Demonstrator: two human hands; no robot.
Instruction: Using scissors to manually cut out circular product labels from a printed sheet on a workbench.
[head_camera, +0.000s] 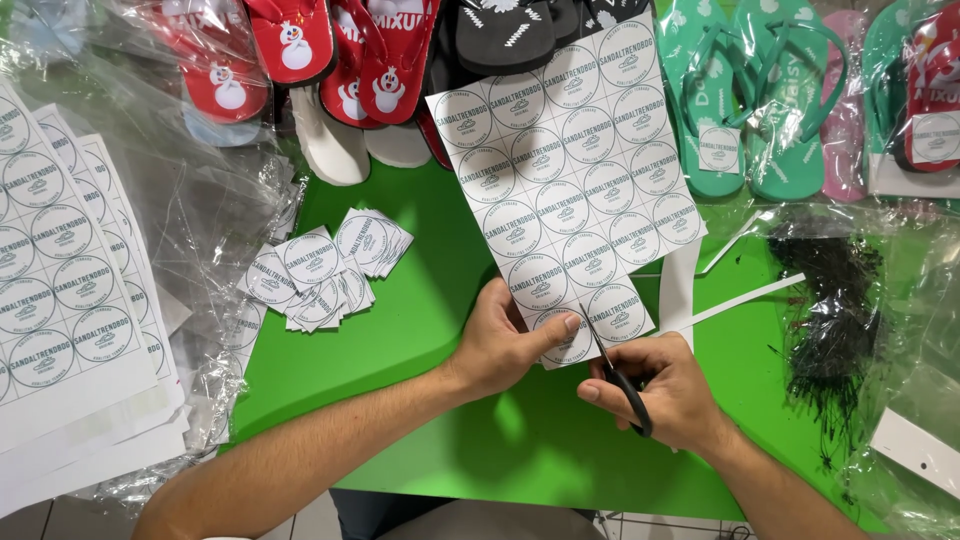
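Observation:
My left hand (505, 345) pinches the lower left corner of a white paper sheet (570, 170) printed with rows of round grey labels. The sheet slants up and away over the green table (420, 290). My right hand (665, 390) grips black-handled scissors (615, 370), whose blades point up into the sheet's bottom edge next to my left thumb. A pile of cut square labels (325, 270) lies to the left of my left hand.
Stacked uncut label sheets (60, 290) and clear plastic bags (215, 200) fill the left side. Red, black, white, green and pink flip-flops (760, 90) line the far edge. White paper strips (735, 300) and a heap of black plastic ties (835, 310) lie at right.

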